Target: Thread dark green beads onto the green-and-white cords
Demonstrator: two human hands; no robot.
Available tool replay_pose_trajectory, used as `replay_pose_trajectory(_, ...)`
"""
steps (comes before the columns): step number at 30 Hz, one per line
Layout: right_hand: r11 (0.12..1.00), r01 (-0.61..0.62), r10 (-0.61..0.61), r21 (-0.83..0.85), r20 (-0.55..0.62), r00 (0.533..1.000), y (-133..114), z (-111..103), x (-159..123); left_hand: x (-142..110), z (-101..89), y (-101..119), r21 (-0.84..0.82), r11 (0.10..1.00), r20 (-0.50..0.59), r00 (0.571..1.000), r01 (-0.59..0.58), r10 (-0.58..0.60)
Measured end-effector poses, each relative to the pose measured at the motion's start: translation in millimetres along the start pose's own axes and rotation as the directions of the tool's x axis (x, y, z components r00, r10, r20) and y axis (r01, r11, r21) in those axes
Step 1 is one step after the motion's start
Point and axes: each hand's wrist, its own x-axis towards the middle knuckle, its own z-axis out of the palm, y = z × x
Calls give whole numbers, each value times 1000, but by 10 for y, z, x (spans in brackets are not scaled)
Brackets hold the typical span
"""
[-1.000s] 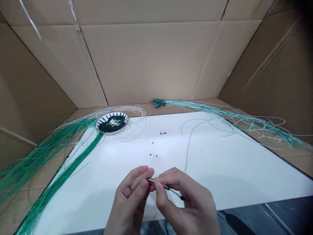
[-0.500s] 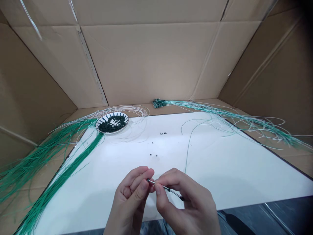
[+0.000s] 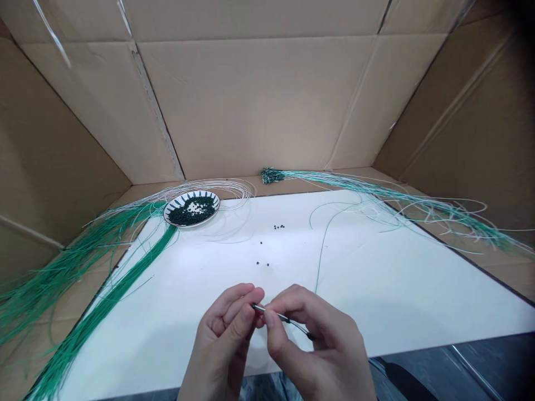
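Observation:
A thin coated wire (image 3: 279,316) with small black beads on it runs between my hands. My left hand (image 3: 223,334) pinches its silvery tip between thumb and fingers. My right hand (image 3: 317,345) grips the wire just beyond, thumb and forefinger close to a black bead (image 3: 286,319). A second black bead (image 3: 310,336) sits further along, partly hidden by my right fingers. Several loose black beads (image 3: 267,248) lie on the white board (image 3: 376,289) ahead of my hands.
A patterned white-and-black plate (image 3: 200,223) heaped with dark beads (image 3: 190,213) stands at the far edge of the board. Bundles of green-and-white wires (image 3: 100,301) spread left and right (image 3: 418,199). Cardboard walls surround the board.
My hands have shifted only slightly. The bead on the wire sits a little higher than half a second ago, and the wire has tilted a little.

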Motion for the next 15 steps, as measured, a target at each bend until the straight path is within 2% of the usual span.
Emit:
replay_pose_trajectory(5,1000,7,-7,0,1,1000,3,3,-3,21,-74,-33,92,994,23,998,-53,51)
replay_pose_trajectory(10,997,-30,25,75,63,998,10,-16,-1,22,-39,-27,148,984,39,994,-102,98)
replay_pose_trajectory(15,993,-33,24,115,75,997,100,-80,8,91,-85,0,266,926,186,957,-268,224)
